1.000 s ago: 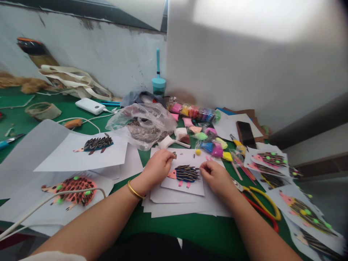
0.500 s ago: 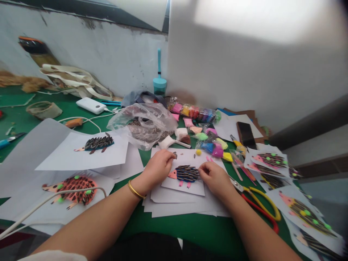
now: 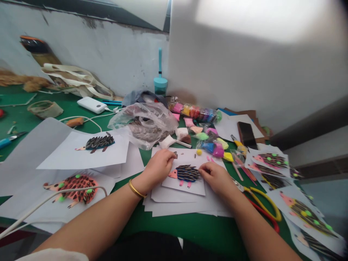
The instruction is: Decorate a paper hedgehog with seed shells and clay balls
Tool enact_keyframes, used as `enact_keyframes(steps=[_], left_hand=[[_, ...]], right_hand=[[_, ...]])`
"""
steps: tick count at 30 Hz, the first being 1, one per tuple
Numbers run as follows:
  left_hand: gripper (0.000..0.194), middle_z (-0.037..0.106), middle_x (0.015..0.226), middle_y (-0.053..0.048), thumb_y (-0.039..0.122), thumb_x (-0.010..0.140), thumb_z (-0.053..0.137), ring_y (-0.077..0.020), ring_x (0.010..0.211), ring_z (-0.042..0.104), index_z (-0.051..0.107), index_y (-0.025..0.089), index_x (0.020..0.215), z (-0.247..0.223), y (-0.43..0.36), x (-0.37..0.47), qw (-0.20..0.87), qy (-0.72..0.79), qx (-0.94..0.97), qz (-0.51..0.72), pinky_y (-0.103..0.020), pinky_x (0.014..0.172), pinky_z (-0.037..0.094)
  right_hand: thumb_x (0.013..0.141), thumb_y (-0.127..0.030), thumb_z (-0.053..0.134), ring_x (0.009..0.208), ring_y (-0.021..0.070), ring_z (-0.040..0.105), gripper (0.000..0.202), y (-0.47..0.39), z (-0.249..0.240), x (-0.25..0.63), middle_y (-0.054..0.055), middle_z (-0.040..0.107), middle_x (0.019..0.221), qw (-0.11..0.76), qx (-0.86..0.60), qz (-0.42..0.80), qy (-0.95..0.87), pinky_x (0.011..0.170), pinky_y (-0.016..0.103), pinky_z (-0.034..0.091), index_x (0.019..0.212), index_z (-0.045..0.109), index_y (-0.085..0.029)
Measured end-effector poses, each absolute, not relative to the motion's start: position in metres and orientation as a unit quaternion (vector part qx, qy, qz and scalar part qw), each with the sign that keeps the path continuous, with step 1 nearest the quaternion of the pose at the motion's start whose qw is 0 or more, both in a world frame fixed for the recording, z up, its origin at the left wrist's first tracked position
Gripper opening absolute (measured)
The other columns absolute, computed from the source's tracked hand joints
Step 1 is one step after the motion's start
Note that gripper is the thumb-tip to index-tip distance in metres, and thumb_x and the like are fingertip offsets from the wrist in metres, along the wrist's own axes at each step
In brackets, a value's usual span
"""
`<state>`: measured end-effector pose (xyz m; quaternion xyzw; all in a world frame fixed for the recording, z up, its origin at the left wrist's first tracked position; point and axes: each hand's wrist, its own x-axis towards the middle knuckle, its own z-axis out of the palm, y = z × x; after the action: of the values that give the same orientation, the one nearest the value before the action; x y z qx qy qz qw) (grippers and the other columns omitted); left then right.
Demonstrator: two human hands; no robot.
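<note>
A hedgehog picture [image 3: 187, 174] lies on a small white sheet in front of me, with a pink clay face and feet and a blue body covered in dark sunflower seeds. My right hand [image 3: 216, 177] is closed in a pinch at the rear edge of the hedgehog's body; whatever its fingertips hold is too small to make out. At the left side of the sheet, my left hand [image 3: 160, 167] has its fingers curled together beside a few loose seeds [image 3: 176, 154]. What lies between those fingers is hidden. White papers [image 3: 174, 208] are stacked underneath.
Clay packets [image 3: 208, 146] and a plastic bag of seeds [image 3: 144, 127] lie beyond the hands. Scissors [image 3: 262, 203] rest by my right forearm. Finished hedgehog pictures [image 3: 307, 214] overlap at right; others [image 3: 99, 143] lie left, a cable [image 3: 59, 193] crossing one.
Both hands stay nearly in place over the hedgehog picture. The whole view has shifted very slightly; nothing else has visibly moved.
</note>
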<state>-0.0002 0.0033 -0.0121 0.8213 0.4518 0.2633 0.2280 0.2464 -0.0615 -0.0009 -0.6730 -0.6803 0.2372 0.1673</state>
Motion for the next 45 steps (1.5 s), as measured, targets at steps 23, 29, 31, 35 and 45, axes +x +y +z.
enact_keyframes(steps=[23, 29, 31, 35, 45], left_hand=[[0.021, 0.066, 0.099, -0.006, 0.015, 0.09, 0.048, -0.0206, 0.096, 0.06, 0.068, 0.019, 0.095, -0.011, 0.004, 0.0, 0.238, 0.453, 0.819, 0.26, -0.036, 0.09, 0.049], [0.021, 0.066, 0.099, -0.006, 0.015, 0.09, 0.049, -0.0205, 0.097, 0.061, 0.068, 0.02, 0.094, -0.012, 0.003, -0.001, 0.235, 0.453, 0.819, 0.264, -0.036, 0.09, 0.049], [0.021, 0.066, 0.099, -0.006, 0.015, 0.09, 0.049, -0.0206, 0.096, 0.061, 0.068, 0.02, 0.094, -0.011, 0.003, 0.0, 0.234, 0.453, 0.819, 0.264, -0.036, 0.09, 0.049], [0.021, 0.066, 0.099, -0.006, 0.015, 0.09, 0.049, -0.0207, 0.096, 0.061, 0.069, 0.02, 0.094, -0.011, 0.003, 0.0, 0.234, 0.455, 0.819, 0.26, -0.036, 0.09, 0.049], [0.021, 0.07, 0.101, -0.006, 0.016, 0.089, 0.05, -0.0212, 0.097, 0.062, 0.069, 0.02, 0.097, -0.012, 0.005, -0.001, 0.234, 0.454, 0.822, 0.254, -0.037, 0.09, 0.05]], right_hand=[[0.09, -0.027, 0.057, 0.091, 0.0191, 0.065, 0.019, -0.059, -0.012, 0.259, 0.004, 0.07, 0.096, 0.222, -0.596, 0.232, -0.736, 0.085, 0.032, 0.05, 0.095, 0.075, -0.025], [0.092, -0.028, 0.055, 0.091, 0.0189, 0.065, 0.02, -0.061, -0.01, 0.256, 0.004, 0.07, 0.097, 0.21, -0.599, 0.202, -0.746, 0.084, 0.032, 0.05, 0.095, 0.075, -0.025], [0.092, -0.027, 0.054, 0.091, 0.0189, 0.066, 0.021, -0.061, -0.009, 0.256, 0.004, 0.071, 0.097, 0.206, -0.596, 0.192, -0.752, 0.083, 0.032, 0.051, 0.095, 0.075, -0.025], [0.094, -0.027, 0.052, 0.09, 0.0187, 0.066, 0.023, -0.062, -0.009, 0.255, 0.004, 0.071, 0.097, 0.205, -0.585, 0.167, -0.767, 0.082, 0.031, 0.051, 0.096, 0.075, -0.025], [0.094, -0.025, 0.052, 0.088, 0.018, 0.066, 0.023, -0.062, -0.009, 0.254, 0.004, 0.071, 0.097, 0.204, -0.579, 0.153, -0.774, 0.081, 0.03, 0.05, 0.095, 0.075, -0.025]])
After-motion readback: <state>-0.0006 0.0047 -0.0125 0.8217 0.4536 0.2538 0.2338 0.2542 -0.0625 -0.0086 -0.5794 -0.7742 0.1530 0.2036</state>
